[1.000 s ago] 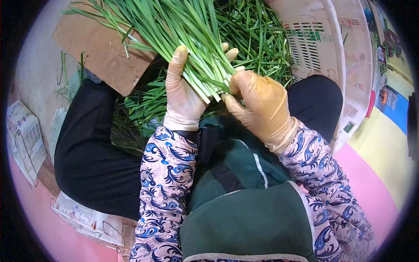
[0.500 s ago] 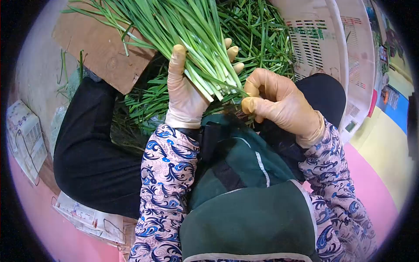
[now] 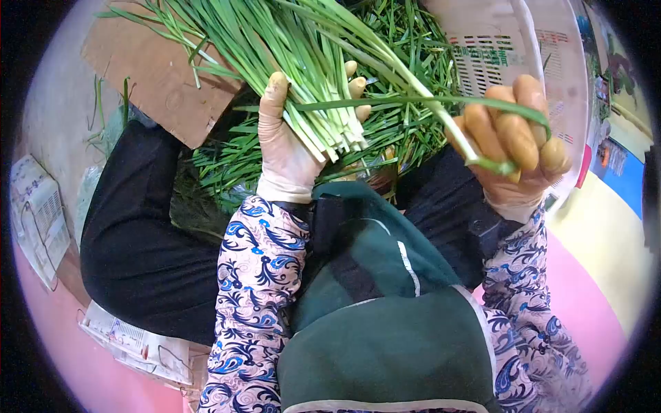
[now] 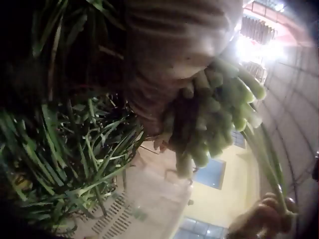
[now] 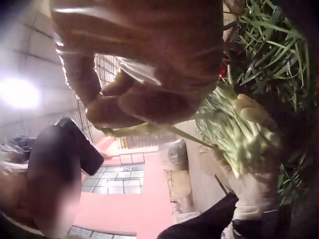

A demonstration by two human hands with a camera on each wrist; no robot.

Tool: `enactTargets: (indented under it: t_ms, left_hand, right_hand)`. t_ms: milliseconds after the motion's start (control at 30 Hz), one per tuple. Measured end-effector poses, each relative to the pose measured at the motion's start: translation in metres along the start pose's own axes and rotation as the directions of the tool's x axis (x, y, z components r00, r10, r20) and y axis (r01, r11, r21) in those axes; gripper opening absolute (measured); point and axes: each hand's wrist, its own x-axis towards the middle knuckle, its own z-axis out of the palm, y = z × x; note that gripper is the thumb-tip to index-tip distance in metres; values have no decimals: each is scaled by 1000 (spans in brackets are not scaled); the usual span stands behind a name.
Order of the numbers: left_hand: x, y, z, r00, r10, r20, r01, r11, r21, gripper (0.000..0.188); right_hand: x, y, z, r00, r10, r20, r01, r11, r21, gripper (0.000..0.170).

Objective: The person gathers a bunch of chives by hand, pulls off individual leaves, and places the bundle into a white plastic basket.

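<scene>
In the head view the gloved left hand holds a bundle of green stalks, its thumb on the near side and fingertips showing beyond. The white cut ends lie over the palm and fill the middle of the left wrist view. To the right, the gloved right hand has curled fingers round a stalk with a pale end, and a long leaf bends over its fingers. In the right wrist view the pale stalk lies against the right fingertips, apart from the bundle's ends.
Loose green leaves lie beyond and below the hands. A white slotted basket stands at the upper right, and a brown board at the upper left. Folded printed packets are on the left, beside the person's dark-clothed legs.
The right hand has moved away from the bundle's cut ends to the right and turned, and a stalk with a long leaf now extends from it. The left hand has stayed nearly still with the bundle.
</scene>
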Motion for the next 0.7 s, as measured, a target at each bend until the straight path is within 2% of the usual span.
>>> enactTargets:
  t_ms: [33, 100, 200, 300, 367, 400, 433, 467, 500, 533, 567, 600, 633, 700]
  left_hand:
    - [0, 0, 1, 1000, 3, -27, -4, 1000, -17, 66]
    - [0, -2, 4, 999, 26, -21, -26, 1000, -12, 66]
    - [0, 1, -5, 1000, 13, -2, -13, 1000, 26, 68]
    - [-1, 0, -3, 1000, 25, 3, -26, 997, 68, 71]
    - [0, 0, -1, 999, 39, -20, -35, 985, 168, 75]
    - [0, -1, 2, 1000, 17, 1, -17, 995, 97, 77]
    - [1, -2, 7, 1000, -7, 25, 6, 1000, 24, 78]
    - [2, -4, 11, 998, -40, 50, 44, 996, -73, 79]
    - [3, -6, 16, 998, -46, 50, 52, 991, -121, 80]
    - [5, -7, 19, 997, -56, 53, 62, 990, -129, 82]
    - [5, -7, 20, 996, -65, 53, 72, 988, -135, 83]
    - [2, -5, 19, 999, -35, 39, 38, 995, -94, 85]
    - [6, -5, 21, 997, -47, 55, 48, 999, -19, 86]
    - [5, -12, 33, 999, -16, 39, 15, 1000, 12, 88]
  right_hand:
    - [1, 0, -6, 999, -33, 2, 33, 996, 87, 26]
    - [-6, -7, 3, 955, -53, -291, 89, 990, 110, 23]
    - [-11, -30, -9, 930, -107, -352, 221, 927, 303, 21]
    - [-13, -53, -12, 925, -194, -326, 310, 882, 355, 17]
    - [-15, -61, -16, 854, -155, -497, 351, 877, 328, 14]
    - [-16, -64, -20, 806, -137, -576, 370, 876, 310, 14]
    - [-14, -57, -26, 825, -107, -554, 295, 919, 261, 16]
    - [-10, -41, -29, 867, -35, -496, 254, 889, 380, 17]
    - [-9, -24, -21, 847, 14, -531, 179, 934, 310, 18]
    - [-8, -6, -18, 810, 59, -583, 174, 926, 335, 17]
    - [-3, 12, -8, 822, 40, -568, 95, 974, 205, 16]
    - [-2, 28, 2, 768, 117, -630, 83, 956, 280, 16]
    - [-4, 41, 5, 760, 184, -624, 49, 940, 337, 15]
    - [-6, 58, 7, 782, 204, -589, -24, 954, 298, 14]
